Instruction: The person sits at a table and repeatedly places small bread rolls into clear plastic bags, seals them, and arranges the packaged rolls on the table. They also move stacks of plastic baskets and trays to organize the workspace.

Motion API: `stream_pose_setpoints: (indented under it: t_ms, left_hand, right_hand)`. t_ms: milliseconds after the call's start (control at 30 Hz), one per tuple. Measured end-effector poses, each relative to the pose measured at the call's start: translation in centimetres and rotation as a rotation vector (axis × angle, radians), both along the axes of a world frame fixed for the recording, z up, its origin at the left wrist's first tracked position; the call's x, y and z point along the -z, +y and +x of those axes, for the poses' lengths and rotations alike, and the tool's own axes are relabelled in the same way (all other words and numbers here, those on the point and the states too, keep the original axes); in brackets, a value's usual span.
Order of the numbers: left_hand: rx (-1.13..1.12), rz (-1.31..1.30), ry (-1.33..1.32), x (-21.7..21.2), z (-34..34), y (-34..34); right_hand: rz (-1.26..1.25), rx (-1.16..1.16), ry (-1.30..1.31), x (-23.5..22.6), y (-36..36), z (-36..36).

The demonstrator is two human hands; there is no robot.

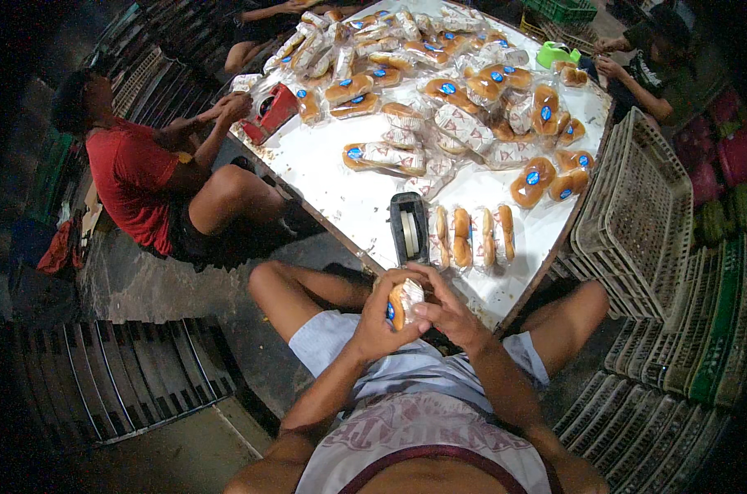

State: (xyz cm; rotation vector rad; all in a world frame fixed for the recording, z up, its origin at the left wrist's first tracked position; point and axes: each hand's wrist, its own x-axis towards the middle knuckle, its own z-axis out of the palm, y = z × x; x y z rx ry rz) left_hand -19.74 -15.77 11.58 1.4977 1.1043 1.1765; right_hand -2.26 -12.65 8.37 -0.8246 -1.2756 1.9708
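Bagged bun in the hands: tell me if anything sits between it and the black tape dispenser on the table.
Nothing visible does. Both the left hand and right hand grip the bagged bun just below the table edge, and the tape dispenser stands directly beyond.

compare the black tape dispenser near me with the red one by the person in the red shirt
The black tape dispenser stands at the near table edge, just above both hands and beside a row of four bagged buns; nobody touches it. The red tape dispenser sits at the left edge, right under the hands of the person in the red shirt. The black one points lengthwise away from me; the red one lies slantwise. Both rest on the white table.
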Motion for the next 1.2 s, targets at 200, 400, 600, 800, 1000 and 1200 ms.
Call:
stream_pose_setpoints:
  t_ms: [200, 400, 600, 800, 1000, 1200]
  left_hand:
    - [-0.114, 0.068, 0.204, 1.0, -2.3, 0.7]
    - [-0.127, 0.063, 0.222, 1.4, -3.0, 0.4]
    - [-0.132, -0.017, 0.323, 1.0, -2.6, 1.1]
    - [-0.077, 0.02, 0.413, 0.8, -1.1, 1.7]
    - [0.071, -0.106, 0.337, 0.0, 0.5, 2.0]
    - [0.289, -0.441, -0.507, 0.8, 2.1, 0.8]
  right_hand:
    - [0.203, 0.488, -0.65, 4.3, 3.5, -2.1]
    - [0.366, 0.453, -0.651, 4.1, 2.6, -2.9]
    - [0.684, 0.106, -1.056, 8.7, 1.3, 2.4]
    - [0.433, 0.052, -0.49, -4.1, 1.5, 3.7]
    - [0.49, -0.085, -0.432, -7.2, 3.1, 4.1]
    - [0.285, 0.028, -0.241, 1.6, 1.0, 5.1]
